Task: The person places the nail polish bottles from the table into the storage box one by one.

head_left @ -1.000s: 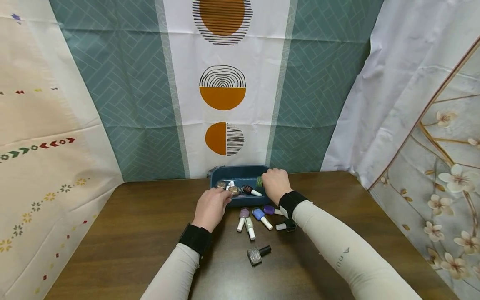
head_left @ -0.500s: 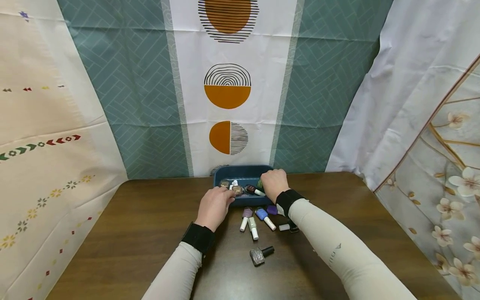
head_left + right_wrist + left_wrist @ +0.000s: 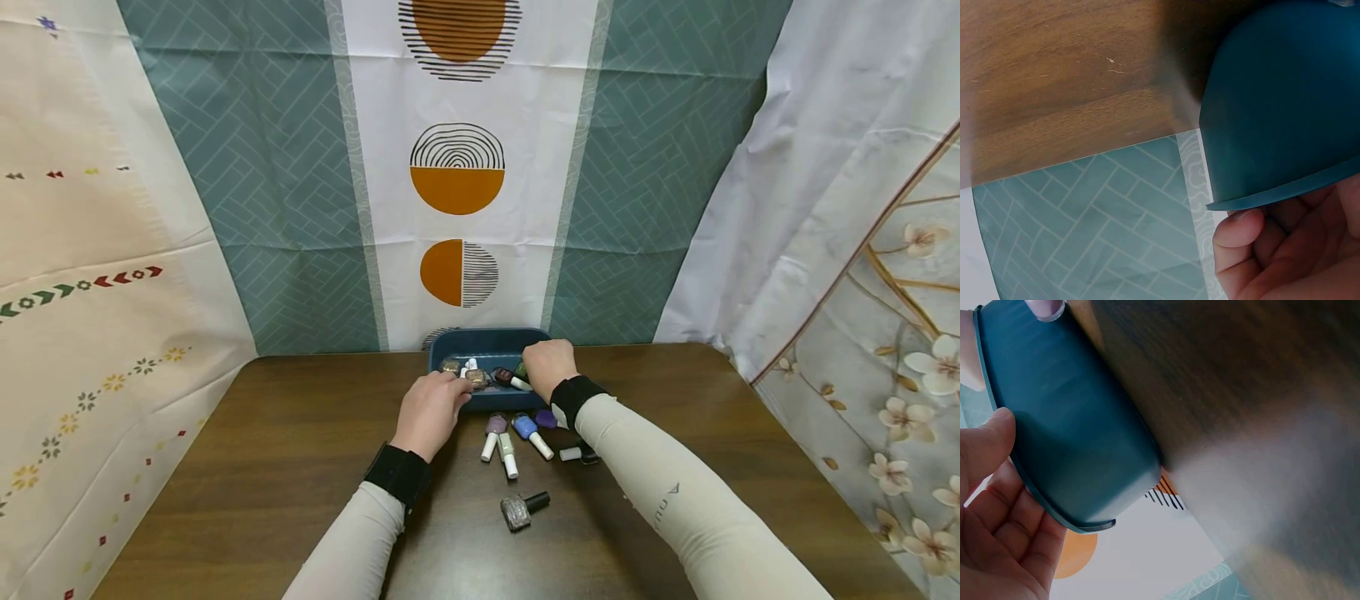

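A dark teal plastic bin [image 3: 487, 402] holds several nail polish bottles, among them a gold glitter one [image 3: 476, 379], a dark red one [image 3: 504, 377] and a green one [image 3: 521, 369]. My left hand [image 3: 431, 414] holds the bin's front left rim, its thumb [image 3: 999, 428] on the outer wall and the other fingers beyond the rim. Over the right end of the bin reaches my right hand [image 3: 549, 364], close beside the green bottle. Its fingers [image 3: 1241, 231] curl behind the rim; whether they hold that bottle I cannot tell.
In front of the bin, on the wooden table [image 3: 300, 467], lie mauve [image 3: 496, 425], pale green [image 3: 507, 454], blue [image 3: 527, 428] and purple [image 3: 546, 418] nail polish bottles. A dark bottle [image 3: 588, 454] lies by the right forearm. Nearer is a silver glitter bottle [image 3: 516, 512]. Patterned curtains hang behind.
My right hand has dipped slightly deeper into the bin, and the green bottle beside it shows lower and less. My left hand stays at the rim. The head view has shifted slightly.
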Available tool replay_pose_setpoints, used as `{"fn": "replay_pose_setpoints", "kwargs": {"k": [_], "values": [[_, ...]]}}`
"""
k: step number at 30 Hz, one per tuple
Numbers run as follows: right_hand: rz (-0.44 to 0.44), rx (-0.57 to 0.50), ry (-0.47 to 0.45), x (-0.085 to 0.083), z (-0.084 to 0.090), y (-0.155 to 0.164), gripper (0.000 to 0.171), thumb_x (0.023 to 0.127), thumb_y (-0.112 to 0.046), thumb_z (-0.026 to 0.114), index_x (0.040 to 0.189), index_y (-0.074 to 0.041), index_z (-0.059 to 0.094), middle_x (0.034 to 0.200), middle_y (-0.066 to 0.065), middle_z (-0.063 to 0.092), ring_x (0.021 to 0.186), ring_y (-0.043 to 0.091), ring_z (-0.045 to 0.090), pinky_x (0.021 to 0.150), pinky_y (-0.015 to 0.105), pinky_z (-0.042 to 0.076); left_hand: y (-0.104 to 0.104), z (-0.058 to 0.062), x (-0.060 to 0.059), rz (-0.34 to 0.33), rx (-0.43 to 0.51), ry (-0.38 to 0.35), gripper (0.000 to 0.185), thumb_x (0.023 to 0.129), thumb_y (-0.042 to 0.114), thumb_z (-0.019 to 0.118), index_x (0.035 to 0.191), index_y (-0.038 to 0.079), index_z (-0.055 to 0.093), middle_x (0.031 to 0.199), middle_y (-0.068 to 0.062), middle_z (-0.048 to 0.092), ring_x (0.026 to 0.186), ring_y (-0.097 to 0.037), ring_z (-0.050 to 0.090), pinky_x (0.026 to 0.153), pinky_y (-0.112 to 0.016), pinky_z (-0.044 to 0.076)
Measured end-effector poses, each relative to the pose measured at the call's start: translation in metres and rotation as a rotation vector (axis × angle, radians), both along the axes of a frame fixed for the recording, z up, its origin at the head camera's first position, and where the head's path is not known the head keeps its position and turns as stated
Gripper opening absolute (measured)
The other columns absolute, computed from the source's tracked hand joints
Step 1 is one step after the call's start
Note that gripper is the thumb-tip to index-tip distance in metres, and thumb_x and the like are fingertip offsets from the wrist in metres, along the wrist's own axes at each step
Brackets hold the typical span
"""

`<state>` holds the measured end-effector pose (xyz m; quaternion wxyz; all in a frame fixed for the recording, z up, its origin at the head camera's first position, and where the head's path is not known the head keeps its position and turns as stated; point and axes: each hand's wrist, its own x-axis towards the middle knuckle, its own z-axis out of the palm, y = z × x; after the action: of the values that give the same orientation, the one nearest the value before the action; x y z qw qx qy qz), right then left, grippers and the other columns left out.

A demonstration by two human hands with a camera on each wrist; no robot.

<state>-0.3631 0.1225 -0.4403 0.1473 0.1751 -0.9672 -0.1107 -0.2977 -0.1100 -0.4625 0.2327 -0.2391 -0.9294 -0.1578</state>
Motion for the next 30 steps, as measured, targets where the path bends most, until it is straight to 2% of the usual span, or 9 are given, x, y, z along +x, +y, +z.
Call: {"fn": "replay_pose_setpoints", "kwargs": {"k": [16, 30], "values": [[-0.028, 0.005, -0.093, -0.0035, 0.0009, 0.0005, 0.045, 0.104, -0.003, 0.073, 0.063, -0.014, 0.06, 0.058, 0.005, 0.056, 0.06, 0.027, 0.066, 0.06, 0.044, 0.058, 0.0012, 0.0002, -0.0003, 0.007, 0.009, -0.045, 0.007, 0.1, 0.015, 0.084, 0.106, 0.012, 0.087, 0.097, -0.003, 0.079, 0.09, -0.026, 0.071, 0.091, -0.045, 0.059], [-0.041, 0.041, -0.14, -0.0043, 0.0022, 0.0001, 0.039, 0.105, -0.005, 0.073, 0.068, -0.014, 0.066, 0.059, 0.005, 0.059, 0.06, 0.025, 0.065, 0.062, 0.044, 0.058, 0.0016, 0.0021, 0.0024, 0.002, 0.006, -0.005, 0.006, 0.1, 0.015, 0.084, 0.105, 0.012, 0.086, 0.096, -0.004, 0.078, 0.089, -0.026, 0.07, 0.089, -0.045, 0.06]]}}
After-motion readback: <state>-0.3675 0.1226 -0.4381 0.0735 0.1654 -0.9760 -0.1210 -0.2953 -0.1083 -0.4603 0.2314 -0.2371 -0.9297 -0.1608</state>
